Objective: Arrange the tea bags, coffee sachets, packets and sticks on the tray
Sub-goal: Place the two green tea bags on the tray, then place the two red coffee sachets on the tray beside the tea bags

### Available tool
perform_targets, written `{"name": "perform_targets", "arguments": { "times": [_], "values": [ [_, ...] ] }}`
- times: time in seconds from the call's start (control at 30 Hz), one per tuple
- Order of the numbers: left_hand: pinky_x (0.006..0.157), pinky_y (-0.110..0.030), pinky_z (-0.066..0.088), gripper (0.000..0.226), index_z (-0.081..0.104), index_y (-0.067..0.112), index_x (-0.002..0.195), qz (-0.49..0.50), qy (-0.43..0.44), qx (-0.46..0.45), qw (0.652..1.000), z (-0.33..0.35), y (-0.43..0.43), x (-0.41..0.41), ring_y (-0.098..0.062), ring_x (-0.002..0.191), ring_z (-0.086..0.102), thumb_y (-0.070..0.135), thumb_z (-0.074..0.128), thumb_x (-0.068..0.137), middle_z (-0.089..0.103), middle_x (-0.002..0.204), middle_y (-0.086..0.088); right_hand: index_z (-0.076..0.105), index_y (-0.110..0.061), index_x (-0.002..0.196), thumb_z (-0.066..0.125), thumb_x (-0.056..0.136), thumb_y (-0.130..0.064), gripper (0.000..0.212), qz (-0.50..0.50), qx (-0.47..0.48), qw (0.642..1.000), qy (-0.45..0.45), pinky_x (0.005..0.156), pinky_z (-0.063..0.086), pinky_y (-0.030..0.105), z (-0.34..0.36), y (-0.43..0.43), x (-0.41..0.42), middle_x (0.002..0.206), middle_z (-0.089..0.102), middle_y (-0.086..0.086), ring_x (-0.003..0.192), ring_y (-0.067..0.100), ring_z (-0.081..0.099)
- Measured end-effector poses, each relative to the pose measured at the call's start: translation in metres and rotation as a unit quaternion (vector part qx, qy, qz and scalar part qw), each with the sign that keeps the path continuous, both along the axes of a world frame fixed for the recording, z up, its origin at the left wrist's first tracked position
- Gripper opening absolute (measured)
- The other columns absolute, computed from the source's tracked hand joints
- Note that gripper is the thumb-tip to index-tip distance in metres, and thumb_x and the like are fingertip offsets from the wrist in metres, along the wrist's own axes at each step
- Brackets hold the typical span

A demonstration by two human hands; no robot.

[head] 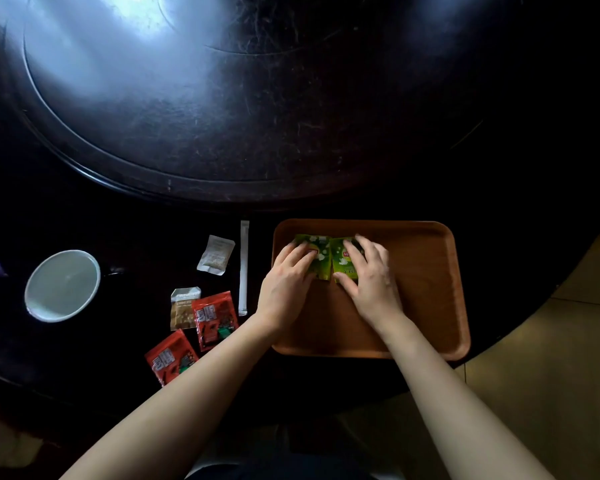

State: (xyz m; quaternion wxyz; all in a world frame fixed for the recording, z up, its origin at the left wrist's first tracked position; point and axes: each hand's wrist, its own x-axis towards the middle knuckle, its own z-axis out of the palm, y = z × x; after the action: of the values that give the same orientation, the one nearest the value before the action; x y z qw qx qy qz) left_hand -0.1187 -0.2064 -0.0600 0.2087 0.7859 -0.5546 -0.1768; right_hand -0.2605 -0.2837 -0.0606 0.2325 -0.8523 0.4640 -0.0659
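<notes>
- Two green tea bags are being pressed flat, side by side, in the upper left part of the wooden tray [426, 289], which lies right of centre in the frame, on the dark tabletop [222, 133].
- The left tea bag [317, 259] is being held down by the left hand [286, 284], its fingers spread and laid flat on the packet rather than curled round it; nothing is being gripped.
- The right tea bag [343, 263] is being covered in the same way by the right hand [368, 275], palm down and fingers extended, with the thumb at the packet's lower edge.
- The packets are probably being squared up so that their inner edges meet in a tidy row, leaving the rest of the tray free.
- The remaining items are waiting on the tabletop left of the tray: a long white stick [244, 268] just beside the tray's rim, a white sachet [215, 254], a brown-and-white sachet [184, 308], and two red packets [215, 318] [170, 356] towards the lower left.
- A white cup [63, 285] is standing well apart at the left edge.
</notes>
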Motion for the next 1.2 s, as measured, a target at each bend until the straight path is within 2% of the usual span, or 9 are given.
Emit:
{"name": "perform_targets", "arguments": {
  "times": [0.17, 0.33, 0.57, 0.7, 0.8, 0.9, 1.0, 1.1, 1.2],
  "values": [
    [0.106, -0.036, 0.036, 0.039, 0.054, 0.008, 0.126, -0.027, -0.028, -0.006, 0.999, 0.000, 0.003, 0.000, -0.029, 0.133, 0.039, 0.019, 0.054, 0.088, 0.053, 0.136, -0.012, 0.046, -0.009, 0.132, 0.060, 0.084, -0.035, 0.056, -0.022, -0.014, 1.000, -0.017, 0.109, 0.035, 0.040, -0.001, 0.004, 0.005, 0.139, 0.044, 0.015, 0.128, 0.030, 0.037],
    [0.089, -0.044, 0.051, 0.039, 0.061, 0.002, 0.115, -0.062, -0.074, -0.011, 0.995, 0.003, 0.004, 0.001, -0.037, 0.118, 0.054, 0.014, 0.067, 0.078, 0.063, 0.121, -0.019, 0.048, -0.009, 0.130, 0.060, 0.084, -0.037, 0.056, -0.026, -0.033, 0.999, -0.018, 0.105, 0.039, 0.043, -0.004, 0.008, 0.007, 0.136, 0.047, 0.016, 0.125, 0.032, 0.041],
    [0.102, -0.047, 0.041, 0.044, 0.053, -0.001, 0.123, -0.066, -0.054, -0.001, 0.996, 0.009, 0.004, -0.002, -0.039, 0.130, 0.041, 0.019, 0.059, 0.084, 0.052, 0.133, -0.023, 0.049, -0.011, 0.129, 0.058, 0.084, -0.041, 0.055, -0.028, -0.030, 0.999, -0.020, 0.105, 0.037, 0.043, 0.000, 0.007, 0.004, 0.135, 0.046, 0.017, 0.122, 0.033, 0.041],
    [0.107, -0.044, 0.035, 0.044, 0.049, 0.002, 0.128, -0.071, -0.041, -0.016, 0.997, 0.020, 0.010, 0.005, -0.037, 0.136, 0.031, 0.019, 0.054, 0.087, 0.043, 0.141, -0.022, 0.049, -0.010, 0.129, 0.058, 0.085, -0.038, 0.053, -0.032, -0.025, 0.998, -0.053, 0.103, 0.038, 0.039, 0.013, 0.010, 0.006, 0.131, 0.047, 0.017, 0.122, 0.031, 0.040],
    [0.107, -0.040, 0.032, 0.040, 0.054, 0.003, 0.124, -0.026, -0.037, -0.041, 0.998, 0.032, 0.034, 0.025, -0.035, 0.133, 0.038, 0.015, 0.055, 0.086, 0.048, 0.137, -0.021, 0.055, -0.005, 0.120, 0.060, 0.085, -0.029, 0.043, -0.003, -0.022, 0.997, -0.079, 0.098, 0.038, 0.036, 0.029, 0.024, 0.018, 0.118, 0.055, 0.017, 0.112, 0.033, 0.047],
    [0.108, -0.040, 0.031, 0.040, 0.056, 0.003, 0.122, 0.057, -0.040, -0.026, 0.997, 0.036, 0.075, 0.058, -0.034, 0.130, 0.042, 0.009, 0.059, 0.083, 0.052, 0.134, -0.020, 0.058, -0.008, 0.112, 0.057, 0.086, -0.028, 0.033, 0.099, -0.003, 0.994, -0.042, 0.093, 0.040, 0.038, 0.040, 0.053, 0.045, 0.109, 0.060, 0.013, 0.105, 0.031, 0.050],
    [0.108, -0.040, 0.031, 0.044, 0.053, 0.004, 0.124, 0.159, -0.031, 0.035, 0.986, 0.033, 0.114, 0.085, -0.034, 0.129, 0.041, 0.008, 0.061, 0.081, 0.051, 0.135, -0.020, 0.053, -0.011, 0.117, 0.053, 0.088, -0.031, 0.035, 0.183, 0.034, 0.983, 0.000, 0.095, 0.037, 0.037, 0.039, 0.079, 0.081, 0.116, 0.056, 0.009, 0.111, 0.028, 0.044],
    [0.107, -0.040, 0.032, 0.051, 0.048, 0.006, 0.129, 0.227, 0.014, 0.086, 0.970, 0.030, 0.134, 0.101, -0.031, 0.127, 0.040, 0.015, 0.064, 0.081, 0.050, 0.134, -0.018, 0.048, -0.010, 0.120, 0.053, 0.088, -0.031, 0.039, 0.203, 0.026, 0.978, 0.049, 0.097, 0.034, 0.039, 0.035, 0.091, 0.114, 0.122, 0.051, 0.010, 0.117, 0.028, 0.039],
    [0.101, -0.038, 0.035, 0.060, 0.045, 0.008, 0.129, 0.262, 0.055, 0.095, 0.959, 0.026, 0.136, 0.109, -0.030, 0.119, 0.042, 0.019, 0.070, 0.075, 0.050, 0.126, -0.017, 0.047, -0.010, 0.118, 0.060, 0.084, -0.035, 0.044, 0.205, 0.024, 0.975, 0.088, 0.097, 0.034, 0.040, 0.030, 0.099, 0.135, 0.122, 0.049, 0.011, 0.116, 0.029, 0.039]
  ]
}}
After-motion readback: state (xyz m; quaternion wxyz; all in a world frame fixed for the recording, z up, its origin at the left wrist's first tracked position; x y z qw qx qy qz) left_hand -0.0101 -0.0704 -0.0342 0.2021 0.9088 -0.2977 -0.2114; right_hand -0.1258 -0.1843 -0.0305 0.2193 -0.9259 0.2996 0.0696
